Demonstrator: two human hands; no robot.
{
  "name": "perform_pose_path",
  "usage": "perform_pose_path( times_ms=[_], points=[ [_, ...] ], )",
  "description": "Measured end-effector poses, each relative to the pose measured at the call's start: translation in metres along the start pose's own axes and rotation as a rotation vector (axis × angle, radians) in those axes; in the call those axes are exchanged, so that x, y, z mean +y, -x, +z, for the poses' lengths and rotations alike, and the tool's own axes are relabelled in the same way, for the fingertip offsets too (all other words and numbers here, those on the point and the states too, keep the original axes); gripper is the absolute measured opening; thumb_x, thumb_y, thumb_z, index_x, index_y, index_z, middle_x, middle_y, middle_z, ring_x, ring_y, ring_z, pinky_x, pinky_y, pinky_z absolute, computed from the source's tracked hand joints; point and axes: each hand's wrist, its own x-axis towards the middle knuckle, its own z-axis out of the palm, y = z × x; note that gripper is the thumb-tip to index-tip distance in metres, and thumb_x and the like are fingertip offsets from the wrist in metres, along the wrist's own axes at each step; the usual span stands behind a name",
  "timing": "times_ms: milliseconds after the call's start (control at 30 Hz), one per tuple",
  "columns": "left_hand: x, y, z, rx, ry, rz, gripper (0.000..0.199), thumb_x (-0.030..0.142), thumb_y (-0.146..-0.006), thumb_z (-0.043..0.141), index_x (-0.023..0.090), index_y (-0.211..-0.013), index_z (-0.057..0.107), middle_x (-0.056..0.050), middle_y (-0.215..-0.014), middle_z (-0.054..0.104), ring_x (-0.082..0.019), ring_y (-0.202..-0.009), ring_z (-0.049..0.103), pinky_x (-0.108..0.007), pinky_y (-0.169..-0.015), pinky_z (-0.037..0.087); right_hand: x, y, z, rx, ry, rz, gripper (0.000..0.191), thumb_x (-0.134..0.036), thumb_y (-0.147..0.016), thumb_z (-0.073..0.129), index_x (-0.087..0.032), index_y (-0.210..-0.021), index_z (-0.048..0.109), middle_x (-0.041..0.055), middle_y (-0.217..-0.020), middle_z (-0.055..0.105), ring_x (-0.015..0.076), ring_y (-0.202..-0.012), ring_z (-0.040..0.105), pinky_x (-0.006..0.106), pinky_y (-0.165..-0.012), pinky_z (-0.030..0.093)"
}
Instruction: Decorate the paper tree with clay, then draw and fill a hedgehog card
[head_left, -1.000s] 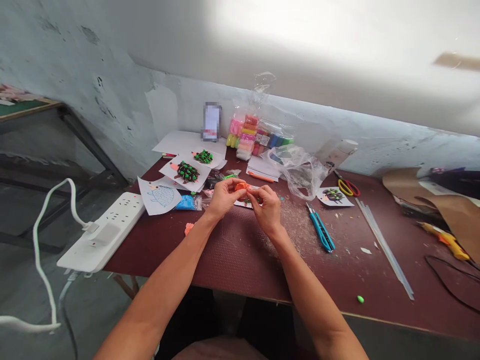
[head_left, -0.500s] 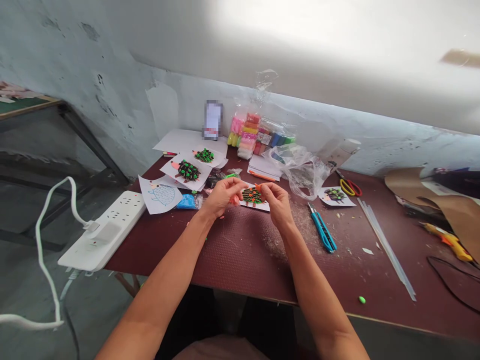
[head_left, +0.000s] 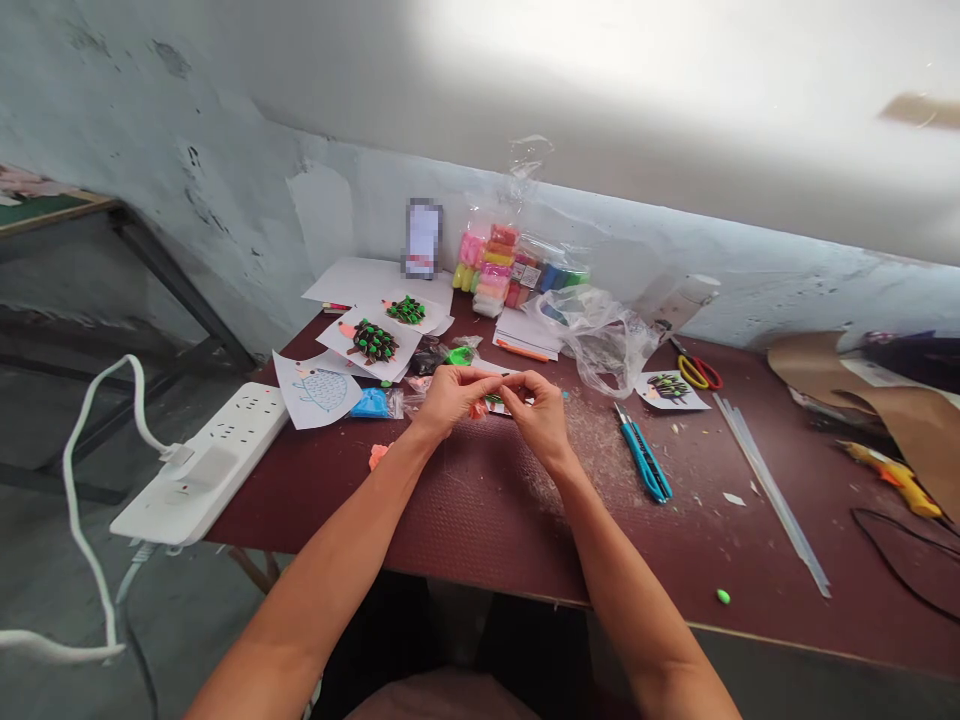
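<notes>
Head view: we hold both hands just above the tabletop (head_left: 465,530), fingertips meeting over a decorated card (head_left: 486,369); we cover most of that card, and a white border and green bits show around our fingers. Our left hand (head_left: 450,400) grasps orange clay (head_left: 478,410) below its curled fingers; our right hand (head_left: 541,415) bends its fingers into a pinch against the left fingertips, and we cannot tell whether it grips a piece.

We note the front edge of the table crossing below both forearms, with a stretch of brown surface between that edge and our hands; a green bead (head_left: 723,597) sits near this edge at right. An orange lump (head_left: 379,456) lies beside our left forearm; a teal utility knife (head_left: 645,460) bounds the right side, with clear strips (head_left: 772,495) farther right; a power strip (head_left: 202,465) lies along the left edge, partly overhanging it; a plastic bag (head_left: 607,340) lies beyond our right hand.
</notes>
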Motion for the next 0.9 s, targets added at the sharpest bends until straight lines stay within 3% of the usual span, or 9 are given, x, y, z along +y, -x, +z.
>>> perform_pose_path(
  times_ms=[233, 300, 433, 733, 900],
  points=[
    [-0.0063, -0.0068, -0.0054, 0.169, 0.162, -0.008, 0.04, 0.039, -0.061, 0.091, 0.011, -0.086, 0.078, -0.004, -0.072, 0.073, -0.007, -0.047, 0.054, -0.021, -0.046, 0.045, 0.0002, -0.0028, -0.0018, -0.057, -0.151, 0.052, 0.032, -0.052, -0.082, 0.072, -0.021, -0.089, 0.068, 0.0027, -0.081, 0.07, 0.0148, -0.067, 0.058, 0.029, -0.064, 0.048],
    [-0.0047, -0.0065, -0.0059, 0.138, 0.153, -0.029, 0.039, 0.039, -0.063, 0.09, 0.011, -0.085, 0.077, -0.005, -0.072, 0.073, -0.007, -0.046, 0.054, -0.021, -0.045, 0.045, -0.0005, -0.0023, -0.0018, -0.038, -0.108, -0.001, 0.03, -0.048, -0.081, 0.074, -0.021, -0.093, 0.069, 0.0029, -0.087, 0.071, 0.014, -0.067, 0.057, 0.029, -0.065, 0.048],
    [-0.0006, -0.0034, -0.0021, 0.038, 0.089, -0.057, 0.04, 0.045, -0.065, 0.089, 0.01, -0.079, 0.075, -0.003, -0.064, 0.07, -0.007, -0.043, 0.052, -0.02, -0.042, 0.042, -0.0012, 0.0, -0.0011, 0.013, 0.072, -0.146, 0.018, -0.039, -0.086, 0.072, -0.021, -0.084, 0.071, 0.0025, -0.085, 0.067, 0.0131, -0.066, 0.052, 0.029, -0.065, 0.046],
    [0.0022, -0.0008, -0.0052, -0.061, 0.015, -0.109, 0.041, 0.05, -0.066, 0.089, 0.012, -0.076, 0.079, 0.001, -0.047, 0.059, -0.008, -0.041, 0.048, -0.02, -0.042, 0.038, -0.0026, 0.0006, -0.005, -0.012, 0.089, -0.211, 0.011, -0.028, -0.09, 0.068, -0.022, -0.082, 0.074, 0.0025, -0.081, 0.067, 0.0153, -0.07, 0.057, 0.03, -0.067, 0.047],
    [0.0027, 0.0002, -0.004, -0.109, 0.019, -0.12, 0.044, 0.052, -0.069, 0.087, 0.01, -0.075, 0.077, -0.001, -0.05, 0.061, -0.008, -0.041, 0.049, -0.019, -0.041, 0.037, -0.0039, 0.0006, -0.0052, -0.025, 0.083, -0.176, 0.01, -0.03, -0.088, 0.07, -0.022, -0.083, 0.073, 0.0027, -0.084, 0.07, 0.0146, -0.067, 0.058, 0.03, -0.067, 0.048]
  ],
)
